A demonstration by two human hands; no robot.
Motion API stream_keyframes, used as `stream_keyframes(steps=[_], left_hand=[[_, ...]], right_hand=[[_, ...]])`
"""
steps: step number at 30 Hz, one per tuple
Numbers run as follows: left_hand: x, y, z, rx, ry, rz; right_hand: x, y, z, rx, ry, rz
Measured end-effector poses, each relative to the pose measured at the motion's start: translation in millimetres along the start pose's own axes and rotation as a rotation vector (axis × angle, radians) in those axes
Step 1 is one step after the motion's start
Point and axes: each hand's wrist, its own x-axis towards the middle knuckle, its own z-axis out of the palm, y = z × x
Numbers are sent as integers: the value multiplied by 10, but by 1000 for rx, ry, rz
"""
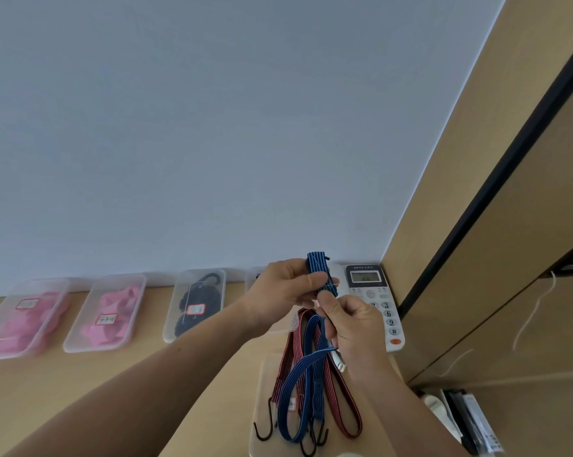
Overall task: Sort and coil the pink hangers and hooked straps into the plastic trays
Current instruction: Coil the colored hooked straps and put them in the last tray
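Observation:
My left hand (283,285) grips a blue striped hooked strap folded into a short bundle (319,270), held up above the desk. Just below it, my right hand (352,328) pinches the loose run of the same blue strap (306,361), which hangs down toward the near tray (257,423). In that tray lie red striped straps (336,384) and more blue strap, their black hooks (265,427) at the front. Two trays at the left hold pink hangers (31,321) (110,316).
A clear tray (196,301) with coiled black straps stands by the wall; another tray is partly hidden behind my left hand. A white desk phone (374,298) sits at the right corner. Wooden cabinet panels (476,225) close off the right side.

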Motion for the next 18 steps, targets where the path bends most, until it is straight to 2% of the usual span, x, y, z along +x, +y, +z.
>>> stream_keyframes(steps=[5, 14, 18], left_hand=[[12, 49, -34, 49, 57, -26], [23, 46, -160, -32, -4, -35], [23, 12, -154, 46, 25, -4]], right_hand=[[-17, 0, -22, -81, -42, 0], [-27, -50, -34, -104, -71, 47], [-38, -68, 9, -116, -59, 20]])
